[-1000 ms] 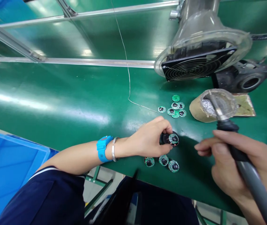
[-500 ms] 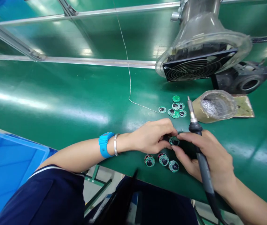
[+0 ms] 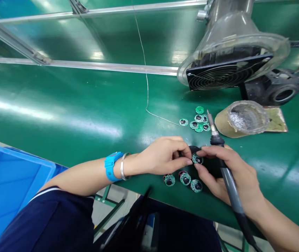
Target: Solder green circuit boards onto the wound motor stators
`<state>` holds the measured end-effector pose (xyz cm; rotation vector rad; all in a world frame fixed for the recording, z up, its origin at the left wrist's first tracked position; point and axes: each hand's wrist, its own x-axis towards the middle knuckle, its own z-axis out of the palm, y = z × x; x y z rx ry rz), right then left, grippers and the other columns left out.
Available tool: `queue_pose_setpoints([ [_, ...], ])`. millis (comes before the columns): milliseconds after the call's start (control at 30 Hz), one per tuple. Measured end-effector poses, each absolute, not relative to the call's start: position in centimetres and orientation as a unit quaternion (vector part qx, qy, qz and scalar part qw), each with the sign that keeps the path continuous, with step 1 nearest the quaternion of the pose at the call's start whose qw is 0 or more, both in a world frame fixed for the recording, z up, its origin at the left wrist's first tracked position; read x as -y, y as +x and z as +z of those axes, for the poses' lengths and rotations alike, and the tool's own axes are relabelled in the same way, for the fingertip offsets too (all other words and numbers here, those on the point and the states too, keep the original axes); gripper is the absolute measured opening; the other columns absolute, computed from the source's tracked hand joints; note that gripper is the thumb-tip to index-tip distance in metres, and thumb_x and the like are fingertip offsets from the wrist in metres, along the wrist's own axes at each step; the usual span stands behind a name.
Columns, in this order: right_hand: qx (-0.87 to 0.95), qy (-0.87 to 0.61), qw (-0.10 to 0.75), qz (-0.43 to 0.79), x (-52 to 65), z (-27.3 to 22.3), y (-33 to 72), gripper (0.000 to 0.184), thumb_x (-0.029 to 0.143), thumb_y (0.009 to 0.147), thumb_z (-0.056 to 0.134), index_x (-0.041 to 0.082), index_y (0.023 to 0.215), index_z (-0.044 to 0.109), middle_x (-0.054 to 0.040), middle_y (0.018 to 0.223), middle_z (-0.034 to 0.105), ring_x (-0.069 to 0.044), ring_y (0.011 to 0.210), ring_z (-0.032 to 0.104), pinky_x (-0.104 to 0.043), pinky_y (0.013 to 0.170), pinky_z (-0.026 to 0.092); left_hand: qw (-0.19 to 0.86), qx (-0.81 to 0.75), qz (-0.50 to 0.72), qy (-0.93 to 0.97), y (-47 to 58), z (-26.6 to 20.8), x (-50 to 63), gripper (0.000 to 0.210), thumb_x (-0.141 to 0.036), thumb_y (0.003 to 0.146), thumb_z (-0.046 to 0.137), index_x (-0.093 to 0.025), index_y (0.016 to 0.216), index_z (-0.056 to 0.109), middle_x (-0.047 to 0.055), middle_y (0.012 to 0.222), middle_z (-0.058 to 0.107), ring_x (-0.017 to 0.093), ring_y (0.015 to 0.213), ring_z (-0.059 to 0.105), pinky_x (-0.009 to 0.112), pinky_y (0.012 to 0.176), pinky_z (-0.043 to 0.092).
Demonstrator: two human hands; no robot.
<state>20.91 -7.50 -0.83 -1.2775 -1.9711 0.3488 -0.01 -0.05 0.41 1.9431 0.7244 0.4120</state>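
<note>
A small round circuit board (image 3: 197, 159) with a black blob at its middle is between my two hands. My left hand (image 3: 169, 155) pinches it at the left edge. A dark round piece (image 3: 193, 149) shows just behind the board, partly hidden by fingers. My right hand (image 3: 236, 175) has a soldering iron (image 3: 229, 182) lying across it, tip pointing up and away, while its thumb and forefinger meet the board's right edge. Closer to me lie three similar round boards, one of them a left board (image 3: 169, 180) with a bit of red at its rim.
Beyond my hands lies a cluster of round boards (image 3: 199, 119), with a solder wire (image 3: 147, 87) ending beside it. A tan cup (image 3: 224, 122) stands right of them, under a fume extractor hood (image 3: 217, 73). Behind the cup sits a dark holder (image 3: 275, 87). A blue bin (image 3: 13, 196) is at lower left.
My left hand has drawn slightly left, and more of the dark round piece behind the board now shows. The soldering iron's tip has tilted a little left. The view has shifted slightly.
</note>
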Motion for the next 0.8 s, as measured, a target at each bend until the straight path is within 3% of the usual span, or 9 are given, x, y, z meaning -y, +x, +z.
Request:
queue_pose_setpoints([
  [533,0.778,-0.492,0.365,0.141,7.56,-1.24,21.66,0.047,0.019,0.085,0.070,0.026,0.127,0.052,-0.0023,0.103,0.071,-0.016,0.082,0.067,-0.031,0.070,0.056,0.571,-0.301,0.202,0.737,0.80,0.17,0.81,0.010,-0.022,0.085,0.068,-0.013,0.091,0.069,-0.003,0.079,0.054,0.001,0.055,0.053,0.015,0.054,0.047],
  [800,0.777,-0.492,0.364,0.148,7.54,-1.44,21.91,0.043,0.021,0.086,0.069,0.026,0.126,0.053,-0.0013,0.102,0.071,-0.014,0.079,0.066,-0.029,0.071,0.057,0.533,-0.316,0.205,0.758,0.62,0.39,0.87,0.004,-0.016,0.082,0.064,-0.013,0.084,0.066,-0.002,0.077,0.053,0.003,0.059,0.052,0.015,0.055,0.046],
])
